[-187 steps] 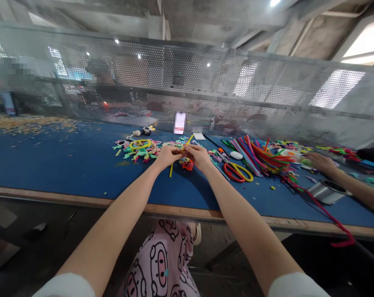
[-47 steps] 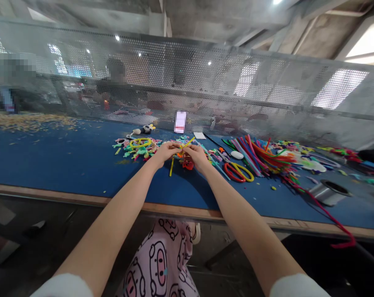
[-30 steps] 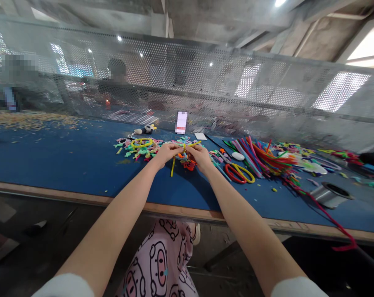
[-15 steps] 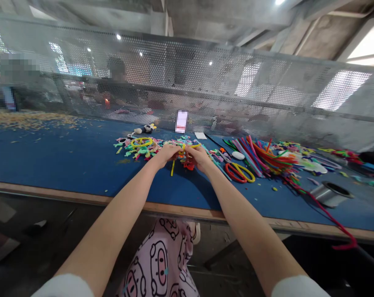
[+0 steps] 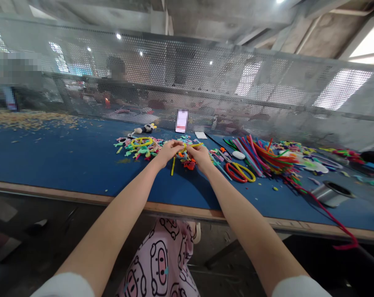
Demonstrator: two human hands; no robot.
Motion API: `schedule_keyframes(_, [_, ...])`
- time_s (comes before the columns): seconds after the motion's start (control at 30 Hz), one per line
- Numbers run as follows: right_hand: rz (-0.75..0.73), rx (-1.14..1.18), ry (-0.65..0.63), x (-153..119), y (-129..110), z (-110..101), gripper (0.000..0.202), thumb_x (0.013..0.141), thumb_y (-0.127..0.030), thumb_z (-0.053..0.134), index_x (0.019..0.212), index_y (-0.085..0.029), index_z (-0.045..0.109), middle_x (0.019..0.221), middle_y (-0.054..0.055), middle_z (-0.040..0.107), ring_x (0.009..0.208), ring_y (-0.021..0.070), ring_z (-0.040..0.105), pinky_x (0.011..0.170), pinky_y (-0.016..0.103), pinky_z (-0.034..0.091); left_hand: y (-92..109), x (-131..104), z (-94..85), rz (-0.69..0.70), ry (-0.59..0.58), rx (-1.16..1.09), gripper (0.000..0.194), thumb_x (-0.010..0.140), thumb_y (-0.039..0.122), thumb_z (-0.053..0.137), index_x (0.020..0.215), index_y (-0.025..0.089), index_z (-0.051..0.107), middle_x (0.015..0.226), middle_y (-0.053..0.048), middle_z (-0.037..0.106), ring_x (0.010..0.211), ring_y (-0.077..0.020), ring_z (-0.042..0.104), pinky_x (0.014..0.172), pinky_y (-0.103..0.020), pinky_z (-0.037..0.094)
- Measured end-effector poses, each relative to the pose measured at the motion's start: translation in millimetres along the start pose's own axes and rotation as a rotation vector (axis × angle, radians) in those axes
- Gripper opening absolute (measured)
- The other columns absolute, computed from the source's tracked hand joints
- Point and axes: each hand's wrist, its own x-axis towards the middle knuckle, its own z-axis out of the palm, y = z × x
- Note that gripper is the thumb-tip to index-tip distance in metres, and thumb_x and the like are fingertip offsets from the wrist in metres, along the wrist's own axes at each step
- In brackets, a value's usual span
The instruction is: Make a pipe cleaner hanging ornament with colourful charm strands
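Note:
My left hand [image 5: 167,152] and my right hand [image 5: 201,155] meet over the blue table, fingers pinched on a small yellow fuzzy piece [image 5: 185,146] between them. One yellow end sticks out above my right fingers. Below my left hand a yellow strip [image 5: 173,166] points down toward the table; its upper end is hidden by the fingers. Small orange-red pieces [image 5: 190,164] lie just under my hands. To the left is a pile of pastel twisted pieces [image 5: 137,150] with a yellow ring on top.
Scissors with red and yellow handles [image 5: 236,172], a white oval object [image 5: 238,155] and a bundle of coloured fuzzy stems [image 5: 267,159] lie right. Farther right is a metal spool [image 5: 331,194]. A phone [image 5: 181,121] stands before the mesh partition [image 5: 162,74]; people are behind it.
Both hands have shifted slightly, the left fingers lifting and straightening a little. More of the orange and blue pieces beneath them now shows.

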Motion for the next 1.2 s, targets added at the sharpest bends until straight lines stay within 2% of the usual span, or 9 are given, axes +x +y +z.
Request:
schedule_keyframes(0.07, [0.014,-0.006,0.052,2.1,1.2,-1.1,0.031,0.067,-0.043,0.072,0.057,-0.02,0.055,0.048,-0.005,0.043,0.046,0.008,0.034,0.046,0.025,0.025,0.0,-2.5,2.1,0.259,0.08,0.212,0.02,0.076,0.031,0.072,0.092,0.019,0.068,0.098,-0.006,0.071,0.091,-0.0188,0.063,0.082,-0.03,0.048])
schedule_keyframes(0.13, [0.029,-0.011,0.078,3.0,1.5,-1.8,0.032,0.066,-0.045,0.072,0.057,-0.02,0.055,0.048,-0.004,0.043,0.045,0.0079,0.032,0.045,0.026,0.024,-0.6,-5.2,2.4,0.396,0.073,0.399,0.019,0.076,0.031,0.074,0.092,0.02,0.071,0.1,-0.007,0.073,0.098,-0.0226,0.062,0.092,-0.033,0.045])
schedule_keyframes(0.23, [0.048,-0.029,0.066,2.0,-0.1,-1.6,0.034,0.065,-0.047,0.073,0.055,-0.02,0.053,0.046,-0.004,0.042,0.045,0.0081,0.031,0.044,0.026,0.021,-3.0,-7.6,1.5,0.467,0.054,0.556,0.013,0.08,0.03,0.071,0.09,0.023,0.075,0.1,-0.008,0.075,0.102,-0.0261,0.062,0.097,-0.037,0.042])
schedule_keyframes(0.33, [0.041,0.002,0.015,-0.3,-2.7,-0.3,0.037,0.065,-0.047,0.073,0.052,-0.021,0.05,0.046,-0.004,0.041,0.045,0.0085,0.032,0.045,0.026,0.022,-5.5,-7.4,1.2,0.466,0.089,0.561,0.014,0.084,0.031,0.067,0.09,0.024,0.077,0.1,-0.008,0.076,0.1,-0.0267,0.063,0.094,-0.036,0.043])
schedule_keyframes(0.67, [0.017,0.065,-0.042,0.4,-1.5,2.4,0.03,0.067,-0.039,0.073,0.057,-0.02,0.052,0.049,-0.006,0.039,0.046,0.0075,0.033,0.045,0.025,0.024,-4.8,-3.8,2.4,0.303,0.105,0.441,0.013,0.078,0.028,0.067,0.077,0.019,0.076,0.077,-0.005,0.073,0.075,-0.0205,0.063,0.074,-0.029,0.045])
schedule_keyframes(0.83, [0.03,0.122,-0.121,-1.3,-5.7,0.8,0.028,0.067,-0.037,0.073,0.058,-0.02,0.053,0.05,-0.005,0.04,0.049,0.0078,0.033,0.048,0.025,0.025,-2.9,1.0,1.6,-0.053,-0.028,0.054,0.017,0.075,0.03,0.069,0.064,0.016,0.07,0.059,0.0,0.06,0.059,-0.0119,0.051,0.061,-0.025,0.04])
schedule_keyframes(0.97, [0.021,0.151,-0.155,-2.8,-9.3,1.1,0.026,0.065,-0.04,0.073,0.062,-0.02,0.057,0.054,-0.004,0.044,0.052,0.0089,0.036,0.052,0.026,0.029,1.6,0.3,0.6,-0.265,-0.119,-0.212,0.012,0.07,0.026,0.077,0.072,0.016,0.07,0.066,0.0,0.064,0.06,-0.0092,0.055,0.06,-0.022,0.042])
schedule_keyframes(1.13, [-0.198,-0.121,0.051,-4.6,-12.9,0.5,0.018,0.072,-0.038,0.066,0.073,-0.02,0.062,0.062,-0.001,0.054,0.057,0.013,0.045,0.057,0.029,0.035,3.0,0.9,-1.3,-0.361,0.002,-0.288,0.026,0.083,0.043,0.072,0.077,0.017,0.07,0.079,-0.007,0.073,0.064,-0.0118,0.061,0.058,-0.023,0.045])
schedule_keyframes(1.2, [-0.331,-0.275,0.062,-4.7,-12.2,-1.2,0.012,0.075,-0.033,0.063,0.076,-0.021,0.063,0.065,0.0,0.056,0.059,0.0146,0.048,0.06,0.029,0.037,1.3,2.5,-1.6,-0.426,-0.02,-0.302,0.039,0.085,0.053,0.067,0.072,0.016,0.069,0.076,-0.009,0.073,0.063,-0.0132,0.062,0.057,-0.024,0.046])
